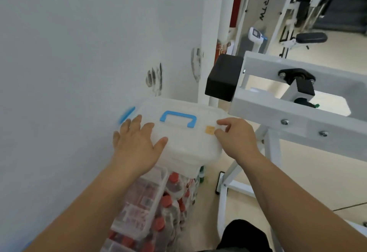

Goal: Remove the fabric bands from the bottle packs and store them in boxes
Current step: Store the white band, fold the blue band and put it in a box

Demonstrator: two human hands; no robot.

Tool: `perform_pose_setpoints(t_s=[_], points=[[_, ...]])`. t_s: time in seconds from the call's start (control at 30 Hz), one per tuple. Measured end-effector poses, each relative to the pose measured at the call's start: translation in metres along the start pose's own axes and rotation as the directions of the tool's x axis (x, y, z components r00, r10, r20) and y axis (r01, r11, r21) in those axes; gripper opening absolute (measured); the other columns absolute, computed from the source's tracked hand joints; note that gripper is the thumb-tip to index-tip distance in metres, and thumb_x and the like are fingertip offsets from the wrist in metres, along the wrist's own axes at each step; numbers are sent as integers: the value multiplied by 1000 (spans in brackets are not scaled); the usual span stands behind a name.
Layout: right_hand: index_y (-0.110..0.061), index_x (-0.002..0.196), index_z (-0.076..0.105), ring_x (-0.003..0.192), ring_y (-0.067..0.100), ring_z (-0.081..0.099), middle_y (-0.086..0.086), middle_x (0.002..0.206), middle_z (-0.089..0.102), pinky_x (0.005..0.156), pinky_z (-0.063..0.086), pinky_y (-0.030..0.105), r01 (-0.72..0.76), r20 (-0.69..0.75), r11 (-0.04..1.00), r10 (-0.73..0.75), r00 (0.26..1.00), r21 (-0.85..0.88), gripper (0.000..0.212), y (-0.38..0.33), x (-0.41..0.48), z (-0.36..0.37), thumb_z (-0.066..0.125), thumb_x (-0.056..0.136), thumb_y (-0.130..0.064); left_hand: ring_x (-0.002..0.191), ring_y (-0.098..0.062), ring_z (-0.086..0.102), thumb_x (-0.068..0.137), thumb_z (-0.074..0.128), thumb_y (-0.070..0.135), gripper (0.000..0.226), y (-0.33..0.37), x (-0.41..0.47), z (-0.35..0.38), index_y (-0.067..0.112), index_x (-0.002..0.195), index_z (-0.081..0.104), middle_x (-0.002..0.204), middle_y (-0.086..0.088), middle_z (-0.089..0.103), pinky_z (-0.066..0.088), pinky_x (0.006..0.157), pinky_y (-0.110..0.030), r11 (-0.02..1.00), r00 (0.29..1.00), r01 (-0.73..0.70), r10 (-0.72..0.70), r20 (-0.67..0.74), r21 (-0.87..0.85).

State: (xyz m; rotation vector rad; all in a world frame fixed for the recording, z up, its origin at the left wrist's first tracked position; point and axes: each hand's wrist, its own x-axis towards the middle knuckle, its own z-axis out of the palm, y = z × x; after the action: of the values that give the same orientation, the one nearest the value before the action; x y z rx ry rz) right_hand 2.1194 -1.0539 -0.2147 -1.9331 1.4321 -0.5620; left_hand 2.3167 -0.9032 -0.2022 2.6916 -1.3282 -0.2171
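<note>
Left hand [137, 142] flat with fingers spread on the closed storage box [184, 144], right hand [236, 136] curled on its rim; bottle packs [158, 212] lie below the fingers, no fabric bands visible, so storing seemingly remains.

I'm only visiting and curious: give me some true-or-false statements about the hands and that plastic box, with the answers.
1. The left hand lies flat on top of the clear box. True.
2. The handle on the box's top is red. False: it is blue.
3. The bottles under the box have red caps. True.
4. The right hand hangs free of the box. False: its fingers curl at the box's right edge, beside an orange sticker.
</note>
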Motion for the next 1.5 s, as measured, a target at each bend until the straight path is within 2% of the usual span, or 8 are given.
perform_pose_setpoints(t_s=[0.4, 0.6, 0.73, 0.9, 1.07, 1.23, 1.37, 1.5], points=[[-24, 123, 70, 93, 5, 53, -4, 115, 66, 82, 40, 23, 46, 15, 999, -45, 999, -16, 38, 6, -4, 17, 75, 88, -37, 153, -27, 6, 88, 29, 77, 76, -2, 15, 16, 37, 152, 27, 167, 1, 13, 6, 122, -56, 991, 979, -128, 120, 165, 42], [-32, 144, 45, 125, 23, 50, 1, 137, 51, 102, 46, 41, -42, 7, 998, 42, 999, 53, 73, 21, -10, 17, 77, 80, -48, 154, -25, 0, 82, 32, 82, 78, 21, 14, 17, 47, 151, 21, 167, 6, 8, -1, 120, -63, 980, 974, -194, 188, 130, 36], [-29, 151, 33, 122, 23, 56, -1, 135, 54, 94, 49, 35, -187, 133, 956, 160, 978, 224, 81, 26, -16, 20, 74, 84, -50, 154, -26, -5, 75, 33, 89, 87, 38, 15, 26, 51, 151, 14, 167, 7, 2, -3, 118, -66, 975, 961, -217, 205, 184, 48], [-37, 106, 40, 91, 12, 67, -15, 96, 58, 73, 63, 36, -338, 289, 763, 205, 935, 551, 55, 32, -25, 28, 87, 78, -33, 154, -23, -4, 72, 40, 90, 90, 32, 20, 32, 55, 150, 13, 167, 11, -1, 1, 118, -67, 976, 954, -213, 200, 225, 37], [-33, 118, 56, 93, 11, 68, -17, 100, 60, 69, 50, 17, -82, 89, 950, 57, 994, 301, 49, 35, -25, 42, 84, 78, -38, 154, -24, -4, 71, 32, 93, 92, 31, 20, 36, 55, 151, 7, 167, 11, -6, 2, 118, -67, 970, 952, -223, 195, 234, 100], [-30, 132, 50, 96, 17, 63, -2, 116, 61, 84, 57, 37, -37, 85, 972, 18, 996, 231, 54, 33, -26, 54, 68, 84, -49, 154, -26, -3, 71, 29, 94, 93, 35, 24, 39, 54, 151, 6, 167, 9, -4, 2, 117, -68, 968, 958, -216, 185, 220, 125], [-24, 158, 23, 101, 16, 54, 5, 129, 45, 83, 44, 25, -61, 143, 983, 36, 989, 171, 74, 29, -19, 52, 60, 96, -35, 154, -28, -5, 69, 23, 95, 95, 40, 21, 42, 53, 152, 3, 167, 8, -7, 1, 117, -68, 971, 959, -201, 168, 229, 133], [-25, 159, 26, 105, 17, 55, 3, 126, 46, 93, 49, 30, -32, 142, 981, 5, 990, 189, 71, 33, -10, 46, 59, 97, -33, 153, -28, -2, 73, 27, 92, 90, 40, 21, 37, 54, 152, 6, 167, 9, -4, 2, 120, -62, 973, 955, -216, 193, 225, 84]])
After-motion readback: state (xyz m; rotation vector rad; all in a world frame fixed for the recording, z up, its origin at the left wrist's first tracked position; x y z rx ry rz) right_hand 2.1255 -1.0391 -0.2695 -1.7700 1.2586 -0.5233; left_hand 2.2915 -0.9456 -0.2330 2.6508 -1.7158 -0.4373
